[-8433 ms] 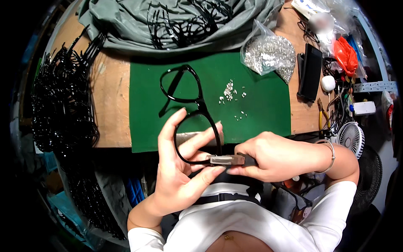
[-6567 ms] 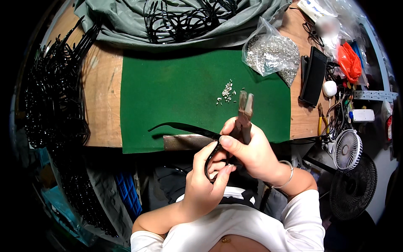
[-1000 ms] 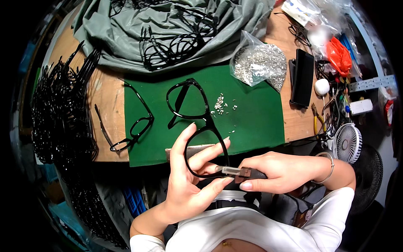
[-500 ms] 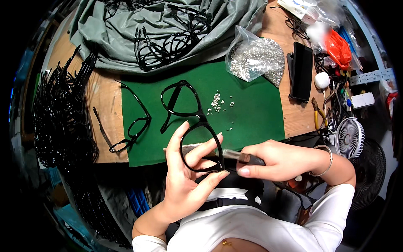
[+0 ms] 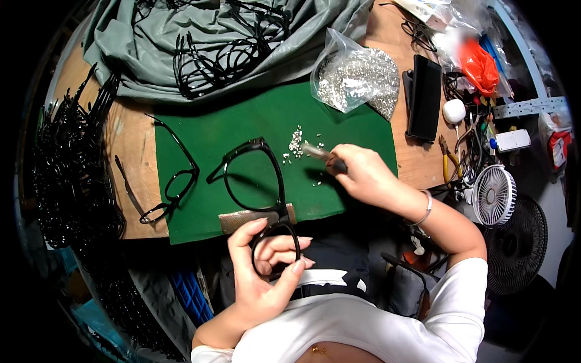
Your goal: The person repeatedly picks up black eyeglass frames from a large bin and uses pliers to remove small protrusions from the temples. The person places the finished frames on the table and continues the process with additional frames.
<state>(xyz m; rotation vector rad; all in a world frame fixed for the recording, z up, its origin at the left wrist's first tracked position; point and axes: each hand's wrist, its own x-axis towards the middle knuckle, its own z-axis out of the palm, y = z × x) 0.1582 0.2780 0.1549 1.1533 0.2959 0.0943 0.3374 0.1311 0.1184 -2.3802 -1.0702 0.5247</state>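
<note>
My left hand [image 5: 261,272] grips one lens rim of a black glasses frame [image 5: 257,181], whose other rim lies out over the green mat [image 5: 254,121]. My right hand [image 5: 362,176] holds a small metal-tipped tool [image 5: 321,154] with its point reaching toward a little heap of tiny silver screws [image 5: 296,142] on the mat. A second black glasses frame [image 5: 172,181] lies at the mat's left edge, untouched.
A clear bag of silver parts [image 5: 357,78] sits at the back right of the mat. Grey cloth with several black frames [image 5: 224,48] lies behind. A heap of black frames [image 5: 66,163] fills the left side. A black case [image 5: 423,97], pliers [image 5: 446,163] and a small fan [image 5: 493,195] are right.
My right hand has left the frame's hinge and moved forward and up with the tool to the screw heap. My left hand still holds the frame, now lower.
</note>
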